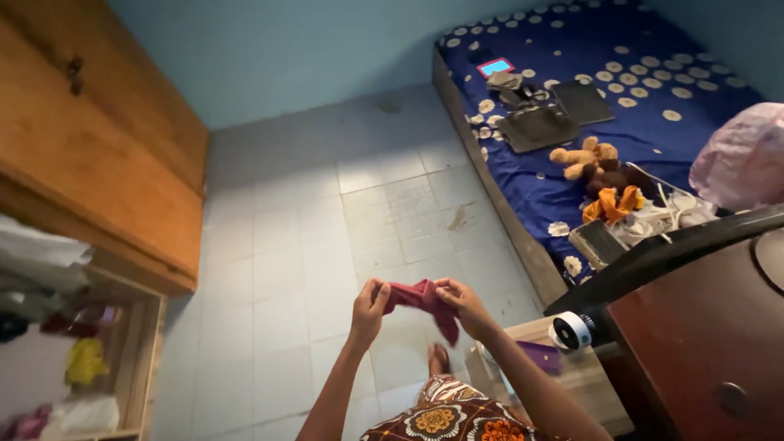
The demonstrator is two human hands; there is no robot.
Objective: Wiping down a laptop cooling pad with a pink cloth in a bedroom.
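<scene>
Left hand [369, 304] and right hand [462, 300] each pinch one end of maroon cloth [420, 299], held above tiled floor [286, 245].

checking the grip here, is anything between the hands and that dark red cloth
Nothing visible is. The left hand and right hand both grip the dark red cloth directly with bare fingers, holding it in the air above the tiled floor; one end hangs down under the right hand.

Head camera looks steeply down, perhaps tilted.
</scene>
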